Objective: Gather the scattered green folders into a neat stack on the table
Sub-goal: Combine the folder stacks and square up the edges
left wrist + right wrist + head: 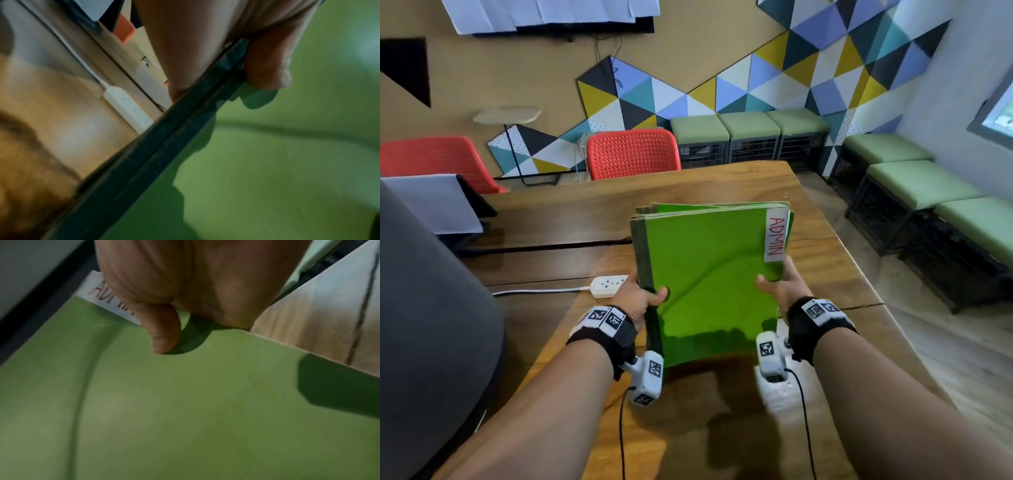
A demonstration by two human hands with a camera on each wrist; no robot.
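Item: stack of green folders [709,281], several covers thick w/ dark green spines on the left edge; held up on edge between both hands, bottom edge resting on the wooden desk [822,260], top tilted away from the person. Front cover creased diagonally; white label [774,236] reading "ADMIN" in red along its upper right edge. Left hand [641,297]: grips the spine side low down, thumb over the front cover, fingers curled behind; left wrist view shows the thumb [269,65] clamped over the dark spine [164,154]. Right hand [782,286]: pinches the right edge just below the label, thumb [164,331] pressed flat on the green cover [185,410], other fingers behind the stack and out of sight. Both wrists carry black straps w/ marker tags and white camera units, cables trailing toward the person. Also on desk: white power strip [607,286] w/ white cord, just left of the left hand, apart from the folders. Far side of desk: two red perforated chairs [631,156]. Along back and right walls: row of green-cushioned stools [750,128] on dark wire frames. Wall behind: multicolour triangle panels [808,68]. Grey rounded object at left edge of head view, cannot tell what it is.
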